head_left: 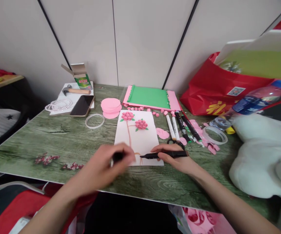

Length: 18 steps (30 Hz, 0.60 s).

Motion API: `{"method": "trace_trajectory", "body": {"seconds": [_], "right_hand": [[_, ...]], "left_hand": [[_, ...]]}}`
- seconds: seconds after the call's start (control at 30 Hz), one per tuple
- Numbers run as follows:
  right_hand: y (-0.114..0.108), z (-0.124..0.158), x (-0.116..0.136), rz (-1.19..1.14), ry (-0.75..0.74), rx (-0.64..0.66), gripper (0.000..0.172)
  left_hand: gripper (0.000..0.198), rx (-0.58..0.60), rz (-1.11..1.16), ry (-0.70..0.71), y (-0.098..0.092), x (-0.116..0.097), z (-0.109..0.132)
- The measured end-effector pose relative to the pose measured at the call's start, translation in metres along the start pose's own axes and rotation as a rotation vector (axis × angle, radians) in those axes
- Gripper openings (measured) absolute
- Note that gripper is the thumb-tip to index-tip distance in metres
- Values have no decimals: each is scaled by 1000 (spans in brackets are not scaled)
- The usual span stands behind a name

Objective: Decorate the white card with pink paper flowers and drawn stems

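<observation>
My right hand [178, 160] holds a black marker [152, 156], its tip over the lower part of a white sheet of paper [144, 139]. My left hand [111, 162], blurred, is closed around a small black piece [117, 157] that looks like a marker cap, above the sheet's lower left edge. On the sheet, two clusters of pink paper balls [141, 124] with green leaves form flowers. A drawn brown stem [128, 131] runs down from them, and brown lines lie by the marker's tip.
Behind the sheet lie small pink balls [141, 109] and green and pink paper [147, 96]. Several markers [171, 126], pink scraps and tape [215, 135] lie to the right, near a bottle [249, 100] and red bag [203, 87]. Leftward are pink circles [111, 104], a phone [82, 105] and hammer [75, 91].
</observation>
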State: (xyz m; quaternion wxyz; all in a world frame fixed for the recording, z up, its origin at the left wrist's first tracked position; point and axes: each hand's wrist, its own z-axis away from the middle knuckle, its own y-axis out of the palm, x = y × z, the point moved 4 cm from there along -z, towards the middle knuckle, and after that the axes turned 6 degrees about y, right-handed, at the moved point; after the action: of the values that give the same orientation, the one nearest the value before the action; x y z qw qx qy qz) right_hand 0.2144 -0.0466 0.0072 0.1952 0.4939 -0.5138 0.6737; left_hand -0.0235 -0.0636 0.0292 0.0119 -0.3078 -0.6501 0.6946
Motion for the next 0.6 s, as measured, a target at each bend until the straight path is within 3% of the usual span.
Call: {"method": "trace_trajectory", "body": {"seconds": [0.13,0.23,0.33,0.47,0.6], "right_hand": [[1,-4,9,6,-26,69,18],[1,-11,8,-17,-4,-9,13],[6,-17,4,-55,-39,-97,13],[12,-18,3,7,-112,-119,14],[17,-12,6,60,-135,-27,11]], "left_hand": [[24,53,-209,-98,-5,25,-42],[25,185,-248,-114,1,42,-60],[27,230,-241,-70,4,51,-66],[30,243,-238,-36,5,54,-67],[30,238,-250,-27,6,55,-68]]}}
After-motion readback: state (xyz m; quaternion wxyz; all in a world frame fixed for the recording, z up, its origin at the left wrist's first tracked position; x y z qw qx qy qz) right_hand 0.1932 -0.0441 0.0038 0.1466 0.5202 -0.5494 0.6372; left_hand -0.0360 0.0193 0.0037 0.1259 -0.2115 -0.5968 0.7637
